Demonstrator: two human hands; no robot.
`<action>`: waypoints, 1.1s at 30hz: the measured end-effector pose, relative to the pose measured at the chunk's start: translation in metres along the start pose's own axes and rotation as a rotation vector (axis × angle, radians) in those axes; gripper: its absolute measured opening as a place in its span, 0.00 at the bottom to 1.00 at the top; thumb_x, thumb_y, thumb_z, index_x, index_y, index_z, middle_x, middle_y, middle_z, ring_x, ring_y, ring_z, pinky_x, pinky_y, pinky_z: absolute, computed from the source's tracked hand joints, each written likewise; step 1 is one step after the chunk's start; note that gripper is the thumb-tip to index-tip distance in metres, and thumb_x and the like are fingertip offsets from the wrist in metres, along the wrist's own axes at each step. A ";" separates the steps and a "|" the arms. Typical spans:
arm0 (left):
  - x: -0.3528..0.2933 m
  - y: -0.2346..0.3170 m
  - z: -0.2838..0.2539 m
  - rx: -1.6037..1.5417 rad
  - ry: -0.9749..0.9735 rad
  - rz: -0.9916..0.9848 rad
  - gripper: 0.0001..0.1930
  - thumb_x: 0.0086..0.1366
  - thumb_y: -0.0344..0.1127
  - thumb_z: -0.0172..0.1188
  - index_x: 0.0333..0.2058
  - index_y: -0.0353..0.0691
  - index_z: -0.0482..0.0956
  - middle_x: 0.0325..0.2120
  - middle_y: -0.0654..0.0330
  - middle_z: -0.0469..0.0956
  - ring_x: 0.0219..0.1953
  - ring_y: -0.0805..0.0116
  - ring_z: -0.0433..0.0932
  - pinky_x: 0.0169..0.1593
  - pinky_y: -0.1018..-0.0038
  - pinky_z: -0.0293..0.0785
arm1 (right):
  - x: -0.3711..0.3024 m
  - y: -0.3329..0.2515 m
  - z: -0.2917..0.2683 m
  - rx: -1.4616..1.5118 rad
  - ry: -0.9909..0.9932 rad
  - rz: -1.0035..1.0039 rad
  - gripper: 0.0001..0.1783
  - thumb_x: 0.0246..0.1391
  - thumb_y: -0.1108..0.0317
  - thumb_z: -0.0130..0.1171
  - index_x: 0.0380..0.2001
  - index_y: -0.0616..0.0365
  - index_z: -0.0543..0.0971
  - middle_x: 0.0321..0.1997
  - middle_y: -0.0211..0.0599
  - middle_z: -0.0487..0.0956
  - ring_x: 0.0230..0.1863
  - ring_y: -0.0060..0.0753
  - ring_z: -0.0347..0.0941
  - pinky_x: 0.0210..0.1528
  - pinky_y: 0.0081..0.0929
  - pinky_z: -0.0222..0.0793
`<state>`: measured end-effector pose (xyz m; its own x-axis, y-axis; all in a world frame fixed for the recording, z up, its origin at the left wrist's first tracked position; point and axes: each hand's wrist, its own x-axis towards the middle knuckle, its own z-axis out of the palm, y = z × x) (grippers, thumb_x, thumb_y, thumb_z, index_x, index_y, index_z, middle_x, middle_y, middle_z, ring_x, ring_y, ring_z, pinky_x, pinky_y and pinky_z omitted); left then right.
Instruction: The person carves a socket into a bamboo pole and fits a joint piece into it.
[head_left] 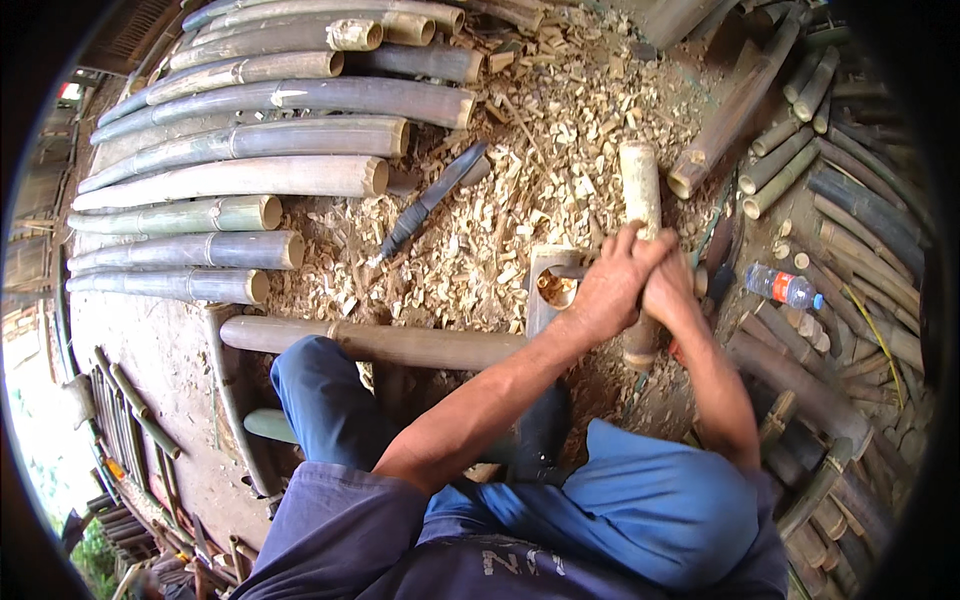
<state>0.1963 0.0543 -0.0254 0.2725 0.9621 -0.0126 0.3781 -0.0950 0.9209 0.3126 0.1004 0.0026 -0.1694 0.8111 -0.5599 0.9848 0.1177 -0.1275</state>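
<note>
A pale bamboo piece (640,180) stretches away from me past my hands, and its near end shows below them. My left hand (612,280) reaches across it with the fingers closed over it. Against those fingers, my right hand (668,280) grips the same piece from the right side; its fingertips are mostly hidden. Left of my hands lies a light bamboo section with a cut hole (556,287) that holds yellowish scraps. A grey strip shows between the hole and my left hand; I cannot tell what it is.
Several long bamboo poles (270,135) lie in a row at the far left. Wood chips (440,270) cover the ground around a dark tool with a wrapped grip (430,205). A bamboo bar (375,340) crosses before my knees. At right are a plastic bottle (783,286) and stacked bamboo (870,260).
</note>
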 end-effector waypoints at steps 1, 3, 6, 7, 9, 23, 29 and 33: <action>0.001 0.002 -0.003 -0.053 0.063 -0.020 0.55 0.40 0.09 0.64 0.69 0.57 0.63 0.66 0.37 0.57 0.62 0.36 0.69 0.65 0.54 0.76 | 0.010 0.011 0.005 -0.269 0.150 -0.297 0.08 0.59 0.62 0.63 0.37 0.52 0.79 0.37 0.36 0.81 0.38 0.37 0.78 0.46 0.43 0.76; -0.004 -0.010 -0.015 -0.264 0.261 -0.007 0.54 0.42 0.07 0.59 0.70 0.55 0.63 0.67 0.37 0.52 0.63 0.34 0.67 0.63 0.51 0.77 | 0.025 -0.016 -0.007 -0.324 0.167 -0.484 0.08 0.55 0.64 0.66 0.36 0.51 0.80 0.33 0.34 0.81 0.35 0.33 0.77 0.45 0.41 0.74; -0.010 -0.020 -0.014 -0.379 0.513 -0.026 0.46 0.51 0.14 0.60 0.71 0.45 0.61 0.65 0.42 0.55 0.66 0.43 0.66 0.64 0.49 0.74 | 0.037 -0.049 -0.014 -0.509 0.173 -0.603 0.05 0.51 0.65 0.67 0.31 0.50 0.82 0.29 0.31 0.81 0.31 0.29 0.76 0.37 0.35 0.72; -0.011 -0.017 -0.016 -0.352 0.551 -0.010 0.46 0.51 0.15 0.61 0.71 0.43 0.60 0.65 0.42 0.55 0.70 0.41 0.59 0.70 0.48 0.65 | 0.044 -0.048 -0.006 -0.602 0.164 -0.606 0.06 0.50 0.64 0.67 0.30 0.50 0.82 0.28 0.30 0.81 0.32 0.31 0.76 0.37 0.35 0.71; -0.016 -0.022 -0.018 -0.272 0.579 0.016 0.49 0.50 0.15 0.62 0.73 0.42 0.56 0.65 0.41 0.55 0.72 0.40 0.53 0.75 0.48 0.55 | 0.046 -0.058 -0.010 -0.712 0.124 -0.668 0.06 0.53 0.63 0.67 0.27 0.52 0.83 0.27 0.30 0.82 0.28 0.25 0.73 0.32 0.30 0.72; -0.007 0.036 0.009 0.093 -0.441 -0.351 0.52 0.43 0.31 0.75 0.69 0.45 0.60 0.66 0.38 0.62 0.62 0.35 0.72 0.67 0.54 0.72 | -0.008 0.037 0.047 0.487 -0.665 -0.022 0.18 0.59 0.70 0.60 0.52 0.62 0.78 0.43 0.47 0.80 0.50 0.37 0.78 0.59 0.43 0.75; -0.021 0.006 -0.014 0.041 -0.876 -0.208 0.51 0.34 0.26 0.71 0.66 0.51 0.71 0.64 0.49 0.67 0.60 0.41 0.75 0.63 0.56 0.74 | -0.045 -0.006 0.092 0.485 -0.538 -0.105 0.19 0.61 0.68 0.57 0.54 0.61 0.76 0.45 0.47 0.80 0.52 0.36 0.77 0.60 0.41 0.74; -0.015 0.001 -0.031 0.044 -1.052 -0.139 0.53 0.27 0.23 0.67 0.63 0.53 0.76 0.59 0.52 0.72 0.60 0.47 0.75 0.60 0.60 0.77 | -0.041 -0.004 0.080 0.396 -0.537 -0.193 0.19 0.63 0.66 0.55 0.56 0.60 0.75 0.47 0.47 0.79 0.54 0.36 0.76 0.60 0.40 0.73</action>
<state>0.1653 0.0480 -0.0126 0.8447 0.2622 -0.4667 0.4906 -0.0306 0.8708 0.3122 0.0207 -0.0398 -0.4359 0.3887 -0.8117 0.8647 -0.0692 -0.4975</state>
